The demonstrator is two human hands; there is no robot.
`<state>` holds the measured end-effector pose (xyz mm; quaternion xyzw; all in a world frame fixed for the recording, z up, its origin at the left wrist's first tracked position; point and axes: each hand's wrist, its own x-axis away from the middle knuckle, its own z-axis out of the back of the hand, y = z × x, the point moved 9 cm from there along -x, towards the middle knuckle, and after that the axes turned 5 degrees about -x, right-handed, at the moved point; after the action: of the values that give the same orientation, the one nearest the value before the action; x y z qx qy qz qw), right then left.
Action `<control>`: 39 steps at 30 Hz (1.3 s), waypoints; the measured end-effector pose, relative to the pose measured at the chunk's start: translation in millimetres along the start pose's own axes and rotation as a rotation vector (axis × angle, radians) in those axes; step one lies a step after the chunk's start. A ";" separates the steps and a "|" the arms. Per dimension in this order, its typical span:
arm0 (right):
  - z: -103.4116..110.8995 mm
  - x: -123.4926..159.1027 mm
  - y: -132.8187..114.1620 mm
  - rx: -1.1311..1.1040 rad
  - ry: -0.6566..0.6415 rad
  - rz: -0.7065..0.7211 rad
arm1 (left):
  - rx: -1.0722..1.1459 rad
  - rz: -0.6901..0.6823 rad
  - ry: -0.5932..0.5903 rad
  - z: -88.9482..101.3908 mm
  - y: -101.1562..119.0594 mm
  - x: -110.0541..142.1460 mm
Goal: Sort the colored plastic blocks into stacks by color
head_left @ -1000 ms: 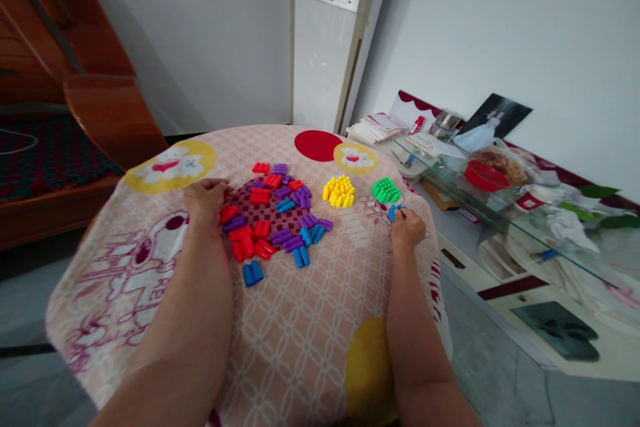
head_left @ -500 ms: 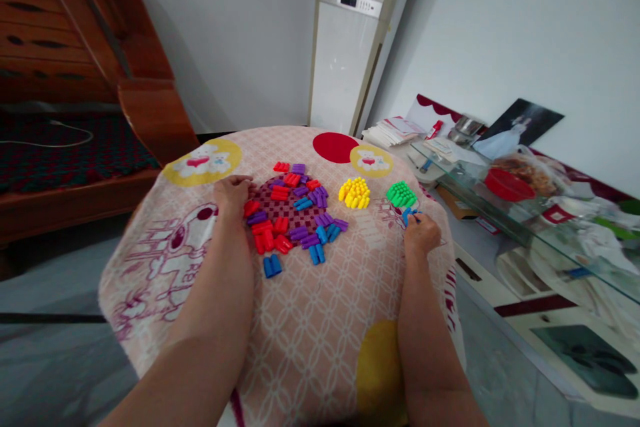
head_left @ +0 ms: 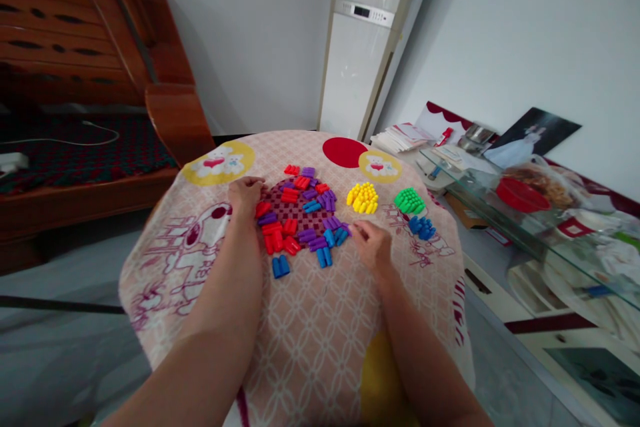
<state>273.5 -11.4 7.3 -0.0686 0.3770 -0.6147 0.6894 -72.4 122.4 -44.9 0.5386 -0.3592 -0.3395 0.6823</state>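
Note:
A round dark-red pegboard (head_left: 296,209) lies on a patterned cloth, with red, purple and blue plastic pegs (head_left: 300,220) scattered over and around it. My left hand (head_left: 245,192) rests at the board's left edge, fingers curled down on it. My right hand (head_left: 369,245) hovers just right of the scattered pegs, fingertips close to a blue and purple cluster (head_left: 336,233), holding nothing I can see. To the right stand sorted groups: yellow pegs (head_left: 363,197), green pegs (head_left: 409,200) and a small pile of blue pegs (head_left: 423,227).
The cloth-covered table (head_left: 310,320) drops off at its right edge toward a glass shelf (head_left: 505,213) crowded with a red bowl (head_left: 521,193) and papers. A wooden bench (head_left: 100,120) stands at the left, a tall white appliance (head_left: 360,47) behind.
My right hand has left the blue pile at the right and moved left to the scattered pegs. The blue pile now lies uncovered. My left hand stays at the board. The camera view has shifted.

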 end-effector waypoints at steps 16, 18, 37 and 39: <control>-49.8 13.6 -28.3 0.044 -0.235 0.055 | -0.774 -0.727 -0.501 -108.5 60.4 68.5; -50.0 13.5 -28.2 0.034 -0.237 0.063 | -0.814 -0.755 -0.517 -113.0 59.2 73.9; -21.8 5.0 -12.2 -0.207 0.037 0.070 | -0.560 -0.764 -1.088 -158.0 73.0 150.2; -21.4 5.3 -10.8 -0.184 0.027 0.065 | -0.566 -0.746 -1.096 -164.5 69.6 158.5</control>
<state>251.8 -10.8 -4.1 -0.1109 0.4430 -0.5555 0.6948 154.8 81.6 16.4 0.1802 -0.3404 -0.8514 0.3559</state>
